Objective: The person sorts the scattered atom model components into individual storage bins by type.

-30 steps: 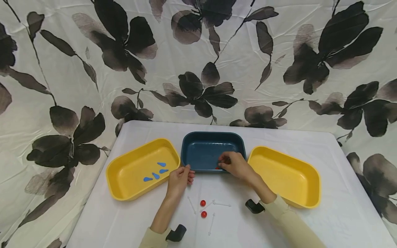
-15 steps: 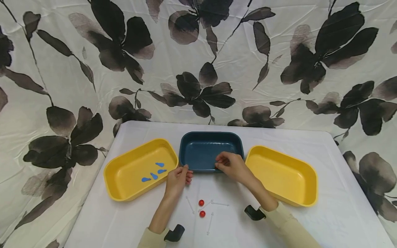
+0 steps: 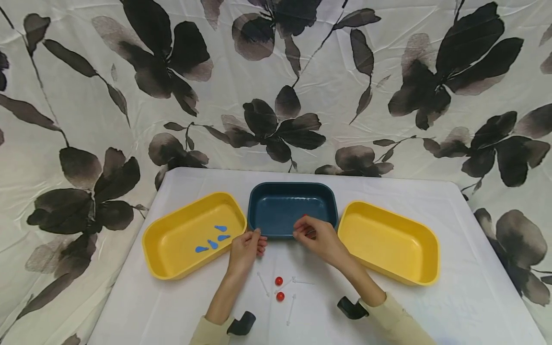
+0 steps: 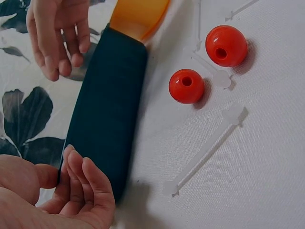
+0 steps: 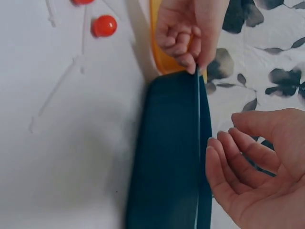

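My left hand (image 3: 244,251) pinches the near left rim of the dark blue tray (image 3: 255,211) between thumb and fingers. Over the tray's near right side is my right hand (image 3: 318,237). In the right wrist view its loosely bent fingers (image 5: 238,157) stand apart from the thumb and hold nothing. A small red spot (image 3: 304,215) shows inside the tray just past that hand, mostly hidden. Two round red beads with holes, one nearer (image 3: 280,296) and one farther (image 3: 279,281), lie on the white cloth among several thin translucent rods with flared ends (image 4: 205,152).
To the left, a yellow tray (image 3: 172,225) holds several blue drop-shaped pieces (image 3: 213,244). Another yellow tray (image 3: 405,239) stands at the right, angled against the blue one. A floral cloth (image 3: 276,72) hangs behind the table.
My right hand has shifted slightly left and nearer. Red showed at its fingertips a second ago; now red shows beyond the hand, inside the tray. My left hand keeps its hold on the rim.
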`<state>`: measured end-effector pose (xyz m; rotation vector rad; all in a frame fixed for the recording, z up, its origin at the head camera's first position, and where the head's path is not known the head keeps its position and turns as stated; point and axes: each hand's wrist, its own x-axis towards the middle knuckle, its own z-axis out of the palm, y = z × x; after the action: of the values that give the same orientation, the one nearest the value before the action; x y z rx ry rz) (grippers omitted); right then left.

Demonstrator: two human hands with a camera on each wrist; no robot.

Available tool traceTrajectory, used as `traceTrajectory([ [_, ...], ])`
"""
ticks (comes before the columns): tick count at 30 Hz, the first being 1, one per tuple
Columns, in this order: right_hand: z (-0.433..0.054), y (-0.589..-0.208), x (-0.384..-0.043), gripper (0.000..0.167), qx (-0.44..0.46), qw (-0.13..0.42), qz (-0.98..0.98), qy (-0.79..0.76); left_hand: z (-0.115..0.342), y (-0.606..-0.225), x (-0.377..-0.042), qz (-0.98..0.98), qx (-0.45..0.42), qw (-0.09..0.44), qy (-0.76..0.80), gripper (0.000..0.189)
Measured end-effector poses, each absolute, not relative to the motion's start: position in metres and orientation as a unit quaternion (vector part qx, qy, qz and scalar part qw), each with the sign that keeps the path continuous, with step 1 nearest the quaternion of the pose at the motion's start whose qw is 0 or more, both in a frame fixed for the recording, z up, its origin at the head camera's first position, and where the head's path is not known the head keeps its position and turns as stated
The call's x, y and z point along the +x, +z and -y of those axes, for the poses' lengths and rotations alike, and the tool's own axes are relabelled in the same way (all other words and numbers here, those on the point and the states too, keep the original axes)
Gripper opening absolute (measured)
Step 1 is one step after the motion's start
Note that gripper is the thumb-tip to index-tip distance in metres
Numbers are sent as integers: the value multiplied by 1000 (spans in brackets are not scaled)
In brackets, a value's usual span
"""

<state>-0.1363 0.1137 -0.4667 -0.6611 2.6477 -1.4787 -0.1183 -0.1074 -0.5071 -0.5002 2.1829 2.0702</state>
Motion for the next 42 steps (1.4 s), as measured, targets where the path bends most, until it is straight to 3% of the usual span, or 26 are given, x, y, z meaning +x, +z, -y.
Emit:
traceTrajectory([
  [30, -89, -511, -101, 17, -276, 48, -808, -518, 108, -509, -120, -710, -166, 41, 683, 36],
  [42, -83, -520, -94, 21, -298, 106, -806, -500, 107, -508, -120, -706, -170, 42, 686, 36],
])
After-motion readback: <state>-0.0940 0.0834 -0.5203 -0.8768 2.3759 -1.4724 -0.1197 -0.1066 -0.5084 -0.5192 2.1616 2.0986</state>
